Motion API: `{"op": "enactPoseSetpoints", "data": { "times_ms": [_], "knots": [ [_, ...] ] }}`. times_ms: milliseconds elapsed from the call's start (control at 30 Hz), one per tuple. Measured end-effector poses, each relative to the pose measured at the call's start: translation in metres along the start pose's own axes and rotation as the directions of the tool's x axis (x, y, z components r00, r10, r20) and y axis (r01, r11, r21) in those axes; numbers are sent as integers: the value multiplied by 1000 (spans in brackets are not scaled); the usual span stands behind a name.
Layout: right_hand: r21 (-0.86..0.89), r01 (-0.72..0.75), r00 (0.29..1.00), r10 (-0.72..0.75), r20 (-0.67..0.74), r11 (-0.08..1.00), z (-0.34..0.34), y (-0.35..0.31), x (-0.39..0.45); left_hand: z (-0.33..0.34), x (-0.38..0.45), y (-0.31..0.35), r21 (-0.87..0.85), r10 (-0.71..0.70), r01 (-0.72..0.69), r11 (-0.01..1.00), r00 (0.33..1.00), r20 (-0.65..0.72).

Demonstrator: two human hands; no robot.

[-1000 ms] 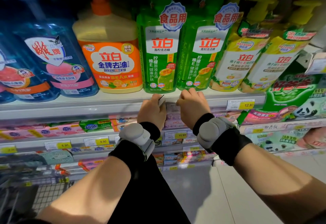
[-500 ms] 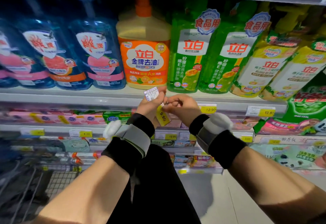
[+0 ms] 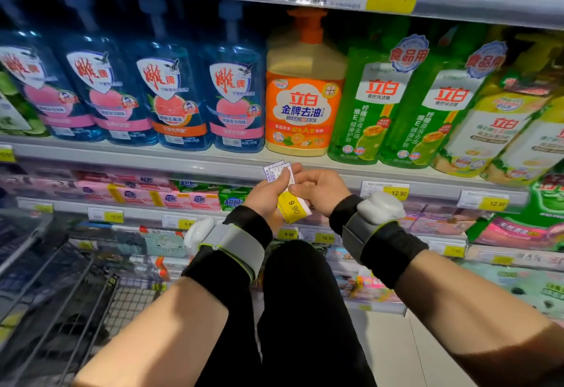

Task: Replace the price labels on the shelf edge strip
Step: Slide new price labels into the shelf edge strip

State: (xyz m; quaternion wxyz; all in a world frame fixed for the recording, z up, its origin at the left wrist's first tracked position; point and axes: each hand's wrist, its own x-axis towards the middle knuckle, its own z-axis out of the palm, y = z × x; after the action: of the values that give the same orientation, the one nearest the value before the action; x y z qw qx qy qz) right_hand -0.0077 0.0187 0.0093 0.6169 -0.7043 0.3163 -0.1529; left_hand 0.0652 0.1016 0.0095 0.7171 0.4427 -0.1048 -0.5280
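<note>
1. Left hand [image 3: 265, 196] raised just below the shelf edge strip [image 3: 183, 163], fingers pinched shut on the price labels [image 3: 285, 186].
2. Right hand [image 3: 317, 191] beside it, fingertips pinching the same labels.
3. Both forearms extended, wrists banded.

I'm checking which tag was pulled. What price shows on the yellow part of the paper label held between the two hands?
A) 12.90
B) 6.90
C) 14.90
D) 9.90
D: the yellow-and-white paper price label, pinched between the left hand and right hand, reads 9.90.

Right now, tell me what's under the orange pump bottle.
The orange pump bottle stands on the shelf board; its edge strip below looks bare. Both hands' labels cover part of the strip.
</note>
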Motion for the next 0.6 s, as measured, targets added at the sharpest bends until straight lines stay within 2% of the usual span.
{"op": "enactPoseSetpoints", "data": {
  "times_ms": [133,267,333,433,467,533,600],
  "knots": [
    [-69,6,999,-10,-48,998,8,1,10,-11,5,0,-44,-13,12,999,1000,-19],
    [5,-37,996,37,-83,999,12,7,23,-21,14,-1,-46,6,-6,999,1000,8],
    [13,-28,999,28,-45,1000,12,8,25,-24,17,-1,-28,-2,2,1000,1000,7],
    [-17,-50,995,52,80,999,13,6,30,-25,21,2,50,-21,25,998,996,-90],
    [-56,-50,997,54,58,997,13,6,32,-25,24,3,124,-9,27,992,990,-142],
    [-63,-52,993,45,-106,997,8,7,39,-23,28,5,290,69,2,957,970,-233],
    [-116,-37,963,4,-269,993,1,10,43,-25,30,9,505,253,-85,859,928,-273]
  ]
}}
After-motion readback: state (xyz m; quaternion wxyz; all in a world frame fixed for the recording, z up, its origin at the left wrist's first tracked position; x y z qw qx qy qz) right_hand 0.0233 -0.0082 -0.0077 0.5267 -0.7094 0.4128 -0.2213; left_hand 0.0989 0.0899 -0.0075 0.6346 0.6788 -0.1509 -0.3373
